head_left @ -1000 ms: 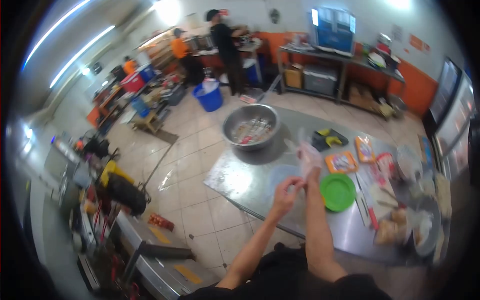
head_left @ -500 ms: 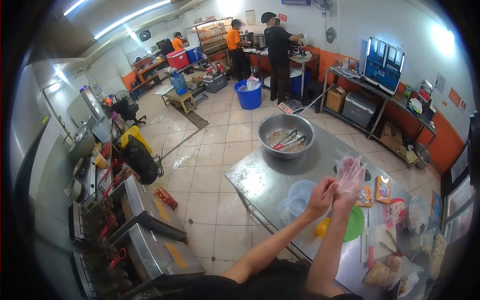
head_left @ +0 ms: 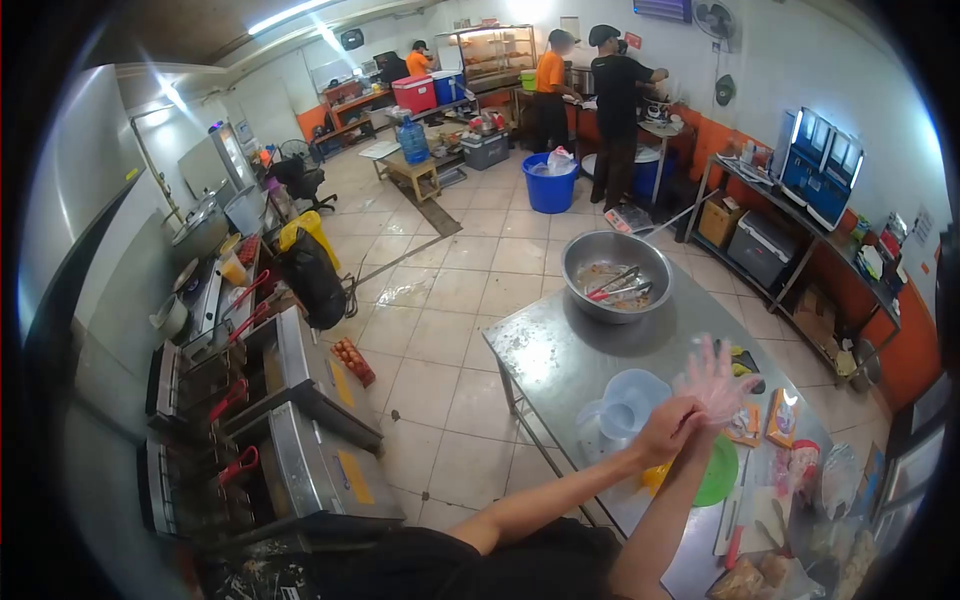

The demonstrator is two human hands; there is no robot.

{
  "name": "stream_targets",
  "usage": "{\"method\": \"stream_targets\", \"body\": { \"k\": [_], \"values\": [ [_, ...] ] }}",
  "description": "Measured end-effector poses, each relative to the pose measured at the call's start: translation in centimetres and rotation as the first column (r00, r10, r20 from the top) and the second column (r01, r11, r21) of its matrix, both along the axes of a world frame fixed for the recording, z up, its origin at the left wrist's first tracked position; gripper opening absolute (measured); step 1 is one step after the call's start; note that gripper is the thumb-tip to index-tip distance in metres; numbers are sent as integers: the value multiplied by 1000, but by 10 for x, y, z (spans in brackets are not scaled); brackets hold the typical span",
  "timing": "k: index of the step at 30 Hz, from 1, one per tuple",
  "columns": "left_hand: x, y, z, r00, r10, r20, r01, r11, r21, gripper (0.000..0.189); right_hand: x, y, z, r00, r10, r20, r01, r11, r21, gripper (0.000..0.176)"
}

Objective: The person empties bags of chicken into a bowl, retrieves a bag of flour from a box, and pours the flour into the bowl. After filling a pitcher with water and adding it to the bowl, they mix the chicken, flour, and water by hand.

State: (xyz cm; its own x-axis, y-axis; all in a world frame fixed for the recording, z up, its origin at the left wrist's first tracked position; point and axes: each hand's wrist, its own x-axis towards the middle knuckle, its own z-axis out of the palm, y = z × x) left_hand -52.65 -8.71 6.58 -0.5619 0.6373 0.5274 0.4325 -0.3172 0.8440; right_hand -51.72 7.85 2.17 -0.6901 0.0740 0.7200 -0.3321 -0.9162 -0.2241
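A clear plastic glove (head_left: 722,402) covers my right hand (head_left: 712,380), which is raised above the steel table with its fingers spread apart. My left hand (head_left: 672,430) is bare and closed at the right wrist, pinching the glove's cuff. Beneath my hands are a translucent plastic pitcher (head_left: 636,392), a green plate (head_left: 718,470) and a yellow item (head_left: 656,478), partly hidden by my arms. Farther back on the table stands a large steel bowl (head_left: 590,300); red-handled tongs (head_left: 612,288) rest in it among food remnants.
The steel table (head_left: 530,350) also carries orange boxes (head_left: 783,415), a cutting board (head_left: 765,505) with utensils, and bagged food (head_left: 750,578). Fryers (head_left: 320,470) line the left side. Several people work at the back, near a blue tub (head_left: 550,190).
My right hand's gloved fingers have gone from together to spread. My left hand has shifted to the glove's cuff at the wrist. The camera view has turned slightly left.
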Motion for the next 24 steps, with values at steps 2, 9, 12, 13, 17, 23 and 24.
{"method": "stream_targets", "body": {
  "k": [2, 9, 12, 13, 17, 23, 24],
  "values": [
    [10, -6, -2, 993, 54, -104, -47, 997, 67, 10, 5, -9, -1, 995, 74, 72, -55, 969, -240, 89],
    [9, -17, -8, 978, 54, -204, -41, 997, 66, 9, 3, -26, 2, 970, 198, 143, -93, 841, -532, 89],
    [10, -22, -1, 975, 59, -215, -39, 994, 100, 10, -4, -32, -1, 955, 246, 167, -104, 803, -587, 89],
    [11, -25, 3, 976, 49, -211, -29, 995, 97, 10, -4, -39, -6, 849, -200, 489, 349, 907, -235, 87],
    [20, -30, 1, 988, 63, -138, -54, 996, 68, 10, 2, -69, 49, 333, -614, 716, 435, 773, 462, 75],
    [26, -31, -8, 994, 33, -100, -30, 999, 26, 10, 11, -61, 48, 214, -577, 788, 465, 769, 437, 63],
    [26, -29, -5, 994, -3, -108, 6, 1000, 26, 10, 14, -59, 50, 199, -584, 787, 496, 752, 433, 63]
  ]
}}
